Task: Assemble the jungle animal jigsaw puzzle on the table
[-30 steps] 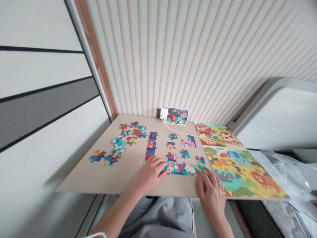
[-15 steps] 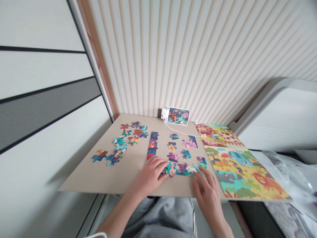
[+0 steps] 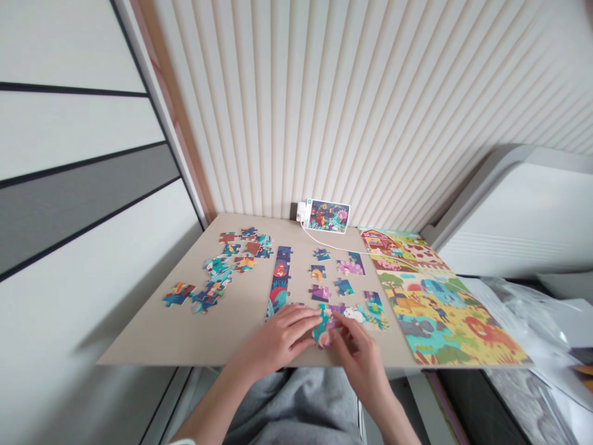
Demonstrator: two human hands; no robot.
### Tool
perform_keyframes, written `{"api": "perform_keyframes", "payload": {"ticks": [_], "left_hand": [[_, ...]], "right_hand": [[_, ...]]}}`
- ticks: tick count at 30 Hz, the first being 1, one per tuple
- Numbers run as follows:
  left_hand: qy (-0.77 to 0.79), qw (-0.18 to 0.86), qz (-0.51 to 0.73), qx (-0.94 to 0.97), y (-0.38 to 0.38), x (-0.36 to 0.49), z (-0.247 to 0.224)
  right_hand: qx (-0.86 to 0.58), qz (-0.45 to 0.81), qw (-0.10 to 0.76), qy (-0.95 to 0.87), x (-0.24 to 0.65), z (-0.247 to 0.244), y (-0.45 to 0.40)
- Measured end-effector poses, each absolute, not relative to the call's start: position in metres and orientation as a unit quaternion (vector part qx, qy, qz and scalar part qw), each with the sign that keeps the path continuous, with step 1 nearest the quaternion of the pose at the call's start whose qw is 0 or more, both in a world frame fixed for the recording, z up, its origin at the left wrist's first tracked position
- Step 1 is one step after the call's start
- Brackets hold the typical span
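My left hand [image 3: 283,335] lies palm down over the lower left of a partly joined jigsaw, fingers stretched out together and fingertips at a teal and pink puzzle piece [image 3: 319,329]. On that piece's other side, my right hand [image 3: 360,349] grips its edge between thumb and fingers. The piece sits slightly nearer my lap than the bottom row. To its right, joined pieces with a white rabbit [image 3: 354,314] run up to the right corner [image 3: 375,304]. A vertical strip of joined pieces [image 3: 281,270] rises on the left; its lower end is partly hidden by my left hand.
Loose puzzle pieces [image 3: 215,266] lie at the table's left, and several more [image 3: 319,292] lie inside the frame. A reference picture card [image 3: 328,216] leans at the back beside a white charger [image 3: 301,212] and cable. Two finished picture puzzles [image 3: 449,318] cover the right side.
My right hand has moved left from the right corner to the teal and pink piece. That piece has come away from the bottom row toward me. The view has shifted slightly.
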State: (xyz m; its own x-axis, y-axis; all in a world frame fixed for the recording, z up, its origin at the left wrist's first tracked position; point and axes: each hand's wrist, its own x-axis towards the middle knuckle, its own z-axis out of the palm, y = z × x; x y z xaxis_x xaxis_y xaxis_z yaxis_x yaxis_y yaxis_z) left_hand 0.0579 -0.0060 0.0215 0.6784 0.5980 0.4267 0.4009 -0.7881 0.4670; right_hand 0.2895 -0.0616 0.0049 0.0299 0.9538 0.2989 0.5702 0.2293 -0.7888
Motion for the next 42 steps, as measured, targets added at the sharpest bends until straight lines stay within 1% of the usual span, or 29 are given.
{"api": "perform_keyframes", "payload": {"ticks": [8,13,17,21,24,28,31,34,38,42], "left_hand": [[0.327,0.163,0.316,0.876,-0.006,0.06,0.017],[0.347,0.15,0.323,0.868,-0.007,0.06,0.014],[0.342,0.148,0.322,0.87,-0.009,0.063,0.018],[0.342,0.119,0.33,0.872,-0.011,0.063,0.023],[0.356,0.079,0.327,0.872,-0.014,0.047,0.024],[0.412,0.034,0.34,0.845,-0.013,-0.008,0.018],[0.454,0.003,0.361,0.815,-0.008,-0.054,0.009],[0.483,-0.017,0.356,0.8,-0.002,-0.084,-0.002],[0.487,-0.019,0.347,0.801,0.001,-0.092,-0.012],[0.488,-0.028,0.336,0.805,0.001,-0.084,-0.012]], "right_hand": [[-0.552,0.21,0.453,-0.668,0.282,0.017,-0.032],[-0.526,0.17,0.428,-0.716,0.279,0.013,-0.026],[-0.524,0.123,0.424,-0.728,0.281,0.009,-0.029],[-0.519,0.093,0.409,-0.745,0.281,0.006,-0.03],[-0.517,0.076,0.403,-0.751,0.282,0.003,-0.03],[-0.524,0.068,0.395,-0.752,0.281,-0.003,-0.031],[-0.533,0.064,0.376,-0.755,0.281,-0.004,-0.029],[-0.549,0.044,0.355,-0.755,0.285,0.002,-0.022],[-0.571,0.017,0.297,-0.765,0.297,0.016,-0.001],[-0.53,0.023,0.245,-0.812,0.309,0.022,0.023]]}}
